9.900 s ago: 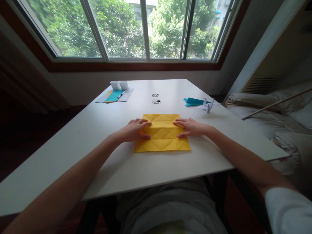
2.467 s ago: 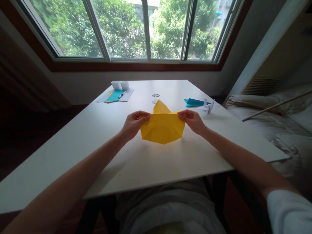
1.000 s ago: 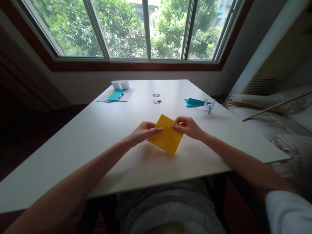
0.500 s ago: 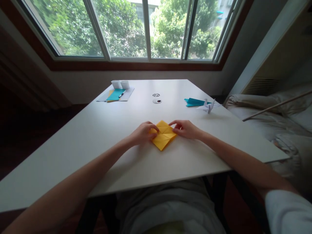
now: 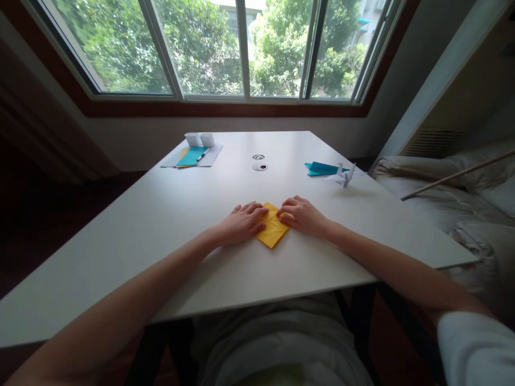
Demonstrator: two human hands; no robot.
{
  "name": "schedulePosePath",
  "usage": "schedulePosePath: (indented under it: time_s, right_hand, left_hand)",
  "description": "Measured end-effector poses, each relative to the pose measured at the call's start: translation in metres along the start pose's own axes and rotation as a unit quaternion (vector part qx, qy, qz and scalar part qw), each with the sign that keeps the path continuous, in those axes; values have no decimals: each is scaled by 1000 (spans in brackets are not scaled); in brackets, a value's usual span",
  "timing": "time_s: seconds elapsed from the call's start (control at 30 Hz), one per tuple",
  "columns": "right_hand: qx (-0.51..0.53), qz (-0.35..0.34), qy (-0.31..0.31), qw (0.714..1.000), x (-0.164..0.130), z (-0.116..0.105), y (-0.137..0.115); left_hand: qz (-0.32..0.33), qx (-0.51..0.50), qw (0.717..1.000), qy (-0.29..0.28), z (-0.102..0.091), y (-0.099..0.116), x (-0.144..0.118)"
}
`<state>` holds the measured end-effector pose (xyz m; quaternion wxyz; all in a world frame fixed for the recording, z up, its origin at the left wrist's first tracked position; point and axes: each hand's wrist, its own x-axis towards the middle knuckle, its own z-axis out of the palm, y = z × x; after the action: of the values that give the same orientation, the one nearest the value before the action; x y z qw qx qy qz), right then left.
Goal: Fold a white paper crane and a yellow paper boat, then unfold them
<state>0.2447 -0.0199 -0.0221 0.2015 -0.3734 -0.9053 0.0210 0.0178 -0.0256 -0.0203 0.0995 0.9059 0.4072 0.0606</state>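
A yellow sheet of paper [image 5: 272, 231], folded into a small diamond with visible creases, lies flat on the white table [image 5: 161, 214] in front of me. My left hand [image 5: 241, 225] rests palm down on its left corner, fingers spread flat. My right hand [image 5: 301, 215] presses on its right corner with fingers flat. Only the middle and the near tip of the paper show between the two hands.
At the far left lie white sheets with a teal paper [image 5: 192, 155], a pen and two small white boxes [image 5: 200, 139]. A teal folded paper [image 5: 321, 168] and a white paper crane [image 5: 344, 176] sit at the far right. Two round table openings [image 5: 259, 166] lie beyond the paper. A sofa [image 5: 454, 198] stands right.
The paper went from a large flat creased sheet, lifted and collapsed in the air, to a small diamond laid on the table. Both hands now press it flat instead of pinching it.
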Motion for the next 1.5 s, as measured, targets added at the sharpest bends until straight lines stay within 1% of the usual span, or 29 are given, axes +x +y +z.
schedulePosePath:
  time_s: [0.1, 0.2, 0.5, 0.6, 0.67, 0.8, 0.87, 0.93, 1.0, 1.07, 1.17, 1.27, 1.33, 1.4, 1.5]
  right_hand:
    - [10, -19, -18, 1000, -1, 1, -6]
    - [15, -28, -34, 999, -1, 2, -11]
    - [14, -26, -67, 997, -4, -5, -15]
    - [14, -35, -70, 997, -5, -6, -14]
    - [10, -44, -67, 997, -5, -7, -13]
    - [-3, -63, -57, 996, -6, -11, -12]
    - [-17, -66, -50, 996, -6, -12, -13]
    - [-33, -70, -42, 996, -5, -11, -14]
    - [-43, -76, -37, 995, -5, -10, -16]
    - [-43, -80, -35, 995, -4, -7, -18]
    - [-6, -89, -42, 995, -4, -4, -19]
    - [44, -99, -45, 993, -3, -3, -16]
    - [25, -79, -27, 996, -4, -5, -13]
    - [-17, -46, -12, 999, -4, -7, -9]
    - [-39, -18, -11, 999, -4, -8, -7]
  left_hand:
    - [-27, 10, 998, -51, 0, 0, -2]
    - [-38, 13, 996, -75, -1, 3, -4]
    - [-53, 8, 995, -90, -3, 10, -3]
    - [-63, 4, 993, -100, -7, 6, -3]
    - [-72, 4, 992, -100, -12, -1, -4]
    - [-76, -9, 994, -77, -25, -20, -10]
    - [-54, -17, 997, -53, -29, -25, -11]
    - [-33, -12, 999, -19, -28, -25, -10]
    - [-25, 9, 1000, 15, -24, -17, -7]
    - [-28, 48, 997, 48, -18, -3, -4]
    - [-45, 106, 990, 77, -9, 19, -1]
    - [-69, 135, 985, 83, -2, 31, -1]
    - [-63, 134, 986, 70, 0, 32, -2]
    - [-53, 125, 989, 55, 1, 28, -3]
    - [-51, 118, 991, 43, 1, 25, -4]
